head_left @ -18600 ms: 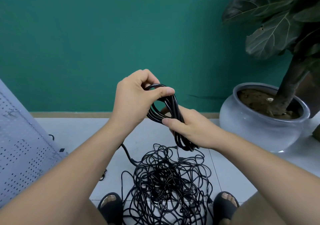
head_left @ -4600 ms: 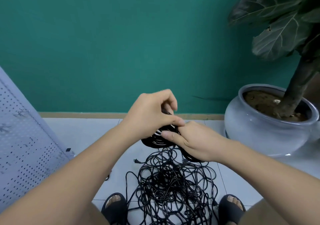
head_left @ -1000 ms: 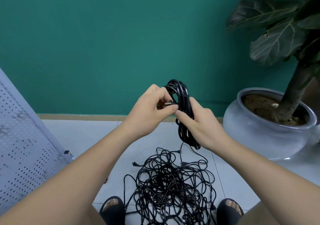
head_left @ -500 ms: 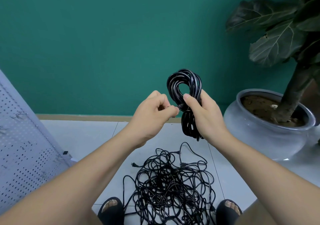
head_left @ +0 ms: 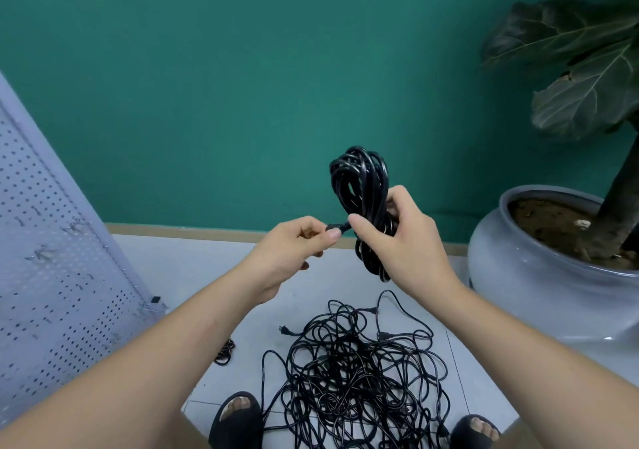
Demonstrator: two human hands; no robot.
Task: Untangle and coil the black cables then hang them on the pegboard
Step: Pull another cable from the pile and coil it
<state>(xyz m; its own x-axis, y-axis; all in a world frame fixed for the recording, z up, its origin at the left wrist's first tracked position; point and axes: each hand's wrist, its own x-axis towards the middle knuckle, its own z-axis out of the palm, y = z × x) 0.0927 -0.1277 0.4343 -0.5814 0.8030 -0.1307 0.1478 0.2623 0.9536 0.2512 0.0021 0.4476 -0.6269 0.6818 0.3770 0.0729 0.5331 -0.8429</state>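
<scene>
A coiled black cable [head_left: 359, 185] stands upright in the air in front of the green wall, gripped around its middle by my right hand [head_left: 401, 241]. My left hand [head_left: 294, 251] pinches the coil's loose plug end [head_left: 337, 230] just left of the bundle. On the floor between my feet lies a tangled pile of black cables [head_left: 356, 376] with loose plugs sticking out. The white pegboard [head_left: 45, 275] leans at the far left, with small metal hooks on it.
A large grey plant pot [head_left: 539, 275] with a dark-leaved plant stands at the right on the pale tiled floor. My two sandalled feet [head_left: 238, 417] flank the pile. A small dark coil [head_left: 224, 350] lies on the floor left of the pile.
The coil has been lifted clear of the pile and turned upright. My left hand has drawn the plug end out to the left of the bundle.
</scene>
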